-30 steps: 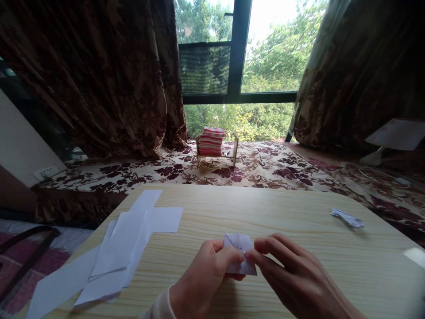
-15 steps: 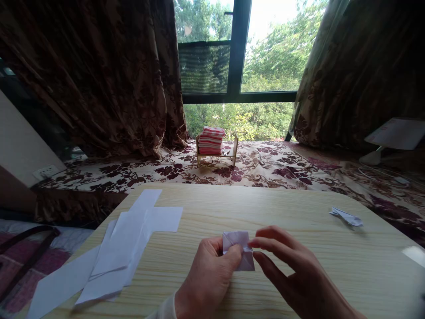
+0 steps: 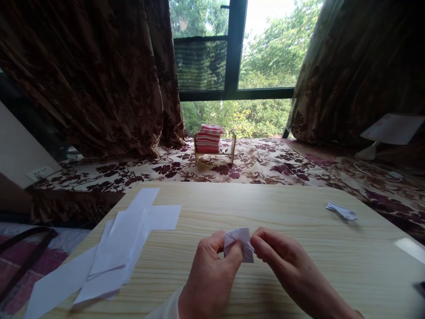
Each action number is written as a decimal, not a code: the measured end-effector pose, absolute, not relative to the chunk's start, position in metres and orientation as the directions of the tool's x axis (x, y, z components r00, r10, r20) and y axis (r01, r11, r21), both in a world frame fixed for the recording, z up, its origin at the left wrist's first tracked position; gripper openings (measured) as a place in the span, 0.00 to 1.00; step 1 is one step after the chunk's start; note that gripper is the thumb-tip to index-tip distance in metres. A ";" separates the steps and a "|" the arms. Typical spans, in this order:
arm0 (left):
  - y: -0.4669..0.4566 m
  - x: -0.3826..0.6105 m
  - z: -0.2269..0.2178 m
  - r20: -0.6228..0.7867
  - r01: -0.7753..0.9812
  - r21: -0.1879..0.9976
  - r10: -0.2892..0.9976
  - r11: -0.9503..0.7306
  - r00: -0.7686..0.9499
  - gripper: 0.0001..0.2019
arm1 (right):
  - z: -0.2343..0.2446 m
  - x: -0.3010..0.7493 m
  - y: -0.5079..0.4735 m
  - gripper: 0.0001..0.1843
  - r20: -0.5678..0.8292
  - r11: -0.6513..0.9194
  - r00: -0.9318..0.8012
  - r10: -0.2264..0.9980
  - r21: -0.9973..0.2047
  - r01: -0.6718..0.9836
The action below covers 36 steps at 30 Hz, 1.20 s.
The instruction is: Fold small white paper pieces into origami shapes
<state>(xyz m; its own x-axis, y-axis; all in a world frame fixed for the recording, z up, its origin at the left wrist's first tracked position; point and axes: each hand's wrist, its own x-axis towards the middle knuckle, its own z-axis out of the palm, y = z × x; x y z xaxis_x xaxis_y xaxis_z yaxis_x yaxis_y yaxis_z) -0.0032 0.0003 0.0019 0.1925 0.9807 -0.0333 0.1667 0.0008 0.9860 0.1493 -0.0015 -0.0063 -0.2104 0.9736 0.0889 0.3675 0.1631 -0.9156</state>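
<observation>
A small folded piece of white paper (image 3: 239, 241) is held just above the light wooden table (image 3: 252, 208), near its front edge. My left hand (image 3: 209, 277) pinches its left side between thumb and fingers. My right hand (image 3: 285, 266) pinches its right edge with the fingertips pressed together. Both hands are closed on the paper and meet at its middle.
Several white paper strips (image 3: 122, 243) lie spread on the table's left side. A small folded paper figure (image 3: 341, 211) rests at the right. Beyond the table are a floral cloth, a little wooden rack with red-striped fabric (image 3: 212, 141), curtains and a window. A dark strap (image 3: 26, 252) lies at far left.
Both hands have lifted the folded paper slightly and turned it; it now looks narrower. My right fingers have closed back onto its right edge.
</observation>
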 end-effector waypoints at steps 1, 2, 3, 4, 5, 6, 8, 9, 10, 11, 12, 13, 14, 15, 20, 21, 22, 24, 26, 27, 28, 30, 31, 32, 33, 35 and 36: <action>0.000 -0.003 0.002 -0.020 0.173 0.985 0.981 -0.013 0.192 0.11 | -0.007 0.150 -0.001 0.21 0.076 0.147 -0.209 0.975 -0.925 0.349; 0.000 -0.003 0.001 -0.009 0.179 0.984 0.981 -0.026 0.191 0.11 | -0.007 0.150 -0.001 0.21 0.068 0.137 -0.210 0.975 -0.932 0.336; 0.000 -0.003 0.001 -0.003 0.184 0.982 0.982 -0.033 0.190 0.11 | -0.008 0.150 -0.001 0.20 0.064 0.132 -0.211 0.975 -0.936 0.327; 0.000 -0.003 0.002 -0.005 0.184 0.982 0.982 -0.031 0.190 0.11 | -0.009 0.150 0.000 0.20 0.064 0.131 -0.211 0.975 -0.937 0.324; 0.001 -0.002 0.002 -0.017 0.175 0.984 0.981 -0.017 0.192 0.12 | -0.010 0.150 0.000 0.19 0.065 0.132 -0.210 0.975 -0.937 0.323; 0.001 -0.002 0.002 -0.041 0.153 0.988 0.979 0.010 0.201 0.11 | -0.010 0.150 0.000 0.19 0.067 0.134 -0.209 0.976 -0.936 0.324; 0.001 -0.001 0.003 -0.097 0.091 0.993 0.969 0.078 0.226 0.10 | -0.011 0.150 0.000 0.18 0.074 0.139 -0.204 0.976 -0.935 0.326; 0.001 0.000 0.004 -0.118 0.063 0.992 0.964 0.106 0.237 0.10 | -0.011 0.150 0.000 0.18 0.078 0.143 -0.203 0.976 -0.935 0.326; 0.001 0.000 0.004 -0.132 0.045 0.991 0.961 0.125 0.242 0.10 | -0.011 0.150 0.000 0.18 0.081 0.147 -0.206 0.975 -0.934 0.325; 0.001 0.000 0.004 -0.137 0.039 0.991 0.961 0.131 0.240 0.10 | -0.011 0.150 0.000 0.18 0.081 0.149 -0.212 0.974 -0.934 0.324; 0.001 0.000 0.004 -0.135 0.038 0.991 0.963 0.129 0.234 0.10 | -0.011 0.150 0.000 0.18 0.081 0.150 -0.218 0.973 -0.934 0.325; 0.000 0.000 0.004 -0.129 0.041 0.992 0.965 0.123 0.228 0.10 | -0.010 0.150 0.000 0.18 0.079 0.151 -0.223 0.972 -0.933 0.327; 0.000 0.000 0.003 -0.123 0.042 0.992 0.968 0.116 0.220 0.10 | -0.010 0.149 0.000 0.18 0.077 0.152 -0.229 0.970 -0.932 0.329; -0.001 0.000 0.003 -0.116 0.042 0.993 0.971 0.110 0.211 0.10 | -0.009 0.148 0.000 0.17 0.078 0.154 -0.235 0.969 -0.932 0.328; -0.002 0.002 0.002 -0.130 0.000 0.991 0.972 0.133 0.194 0.10 | -0.007 0.144 -0.003 0.15 0.131 0.206 -0.252 0.959 -0.931 0.300; -0.002 0.003 0.002 -0.136 -0.017 0.990 0.970 0.142 0.199 0.10 | -0.007 0.144 -0.003 0.15 0.134 0.208 -0.252 0.958 -0.933 0.294; -0.002 0.003 0.003 -0.139 -0.033 0.988 0.970 0.149 0.201 0.10 | -0.007 0.145 -0.003 0.15 0.128 0.201 -0.253 0.959 -0.936 0.288; -0.002 0.003 0.003 -0.136 -0.060 0.987 0.971 0.150 0.198 0.10 | -0.008 0.147 -0.002 0.16 0.103 0.176 -0.261 0.960 -0.946 0.274; -0.001 0.003 0.003 -0.131 -0.075 0.986 0.970 0.149 0.205 0.09 | -0.009 0.150 0.000 0.18 0.091 0.162 -0.252 0.963 -0.947 0.277; -0.001 0.003 0.003 -0.131 -0.079 0.986 0.969 0.150 0.210 0.09 | -0.009 0.152 0.001 0.19 0.091 0.161 -0.244 0.965 -0.944 0.287; -0.001 0.003 0.003 -0.136 -0.078 0.985 0.967 0.156 0.215 0.10 | -0.010 0.153 0.002 0.20 0.093 0.164 -0.238 0.967 -0.940 0.300; -0.001 0.002 0.003 -0.165 -0.080 0.979 0.959 0.188 0.232 0.10 | -0.010 0.154 0.003 0.19 0.101 0.174 -0.230 0.968 -0.929 0.326; 0.000 0.002 0.003 -0.181 -0.086 0.974 0.952 0.207 0.246 0.10 | -0.010 0.155 0.003 0.19 0.100 0.176 -0.230 0.968 -0.924 0.339; 0.001 0.001 0.002 -0.193 -0.093 0.970 0.946 0.224 0.260 0.11 | -0.009 0.155 0.003 0.18 0.097 0.174 -0.228 0.969 -0.921 0.349; 0.002 0.000 0.002 -0.199 -0.102 0.967 0.941 0.234 0.275 0.12 | -0.009 0.156 0.003 0.19 0.092 0.168 -0.222 0.971 -0.919 0.358; 0.003 -0.002 0.001 -0.199 -0.115 0.965 0.941 0.237 0.275 0.13 | -0.010 0.157 0.003 0.19 0.075 0.150 -0.210 0.975 -0.917 0.369; 0.004 -0.002 0.000 -0.198 -0.111 0.966 0.945 0.233 0.262 0.14 | -0.010 0.158 0.003 0.20 0.068 0.143 -0.207 0.976 -0.918 0.370</action>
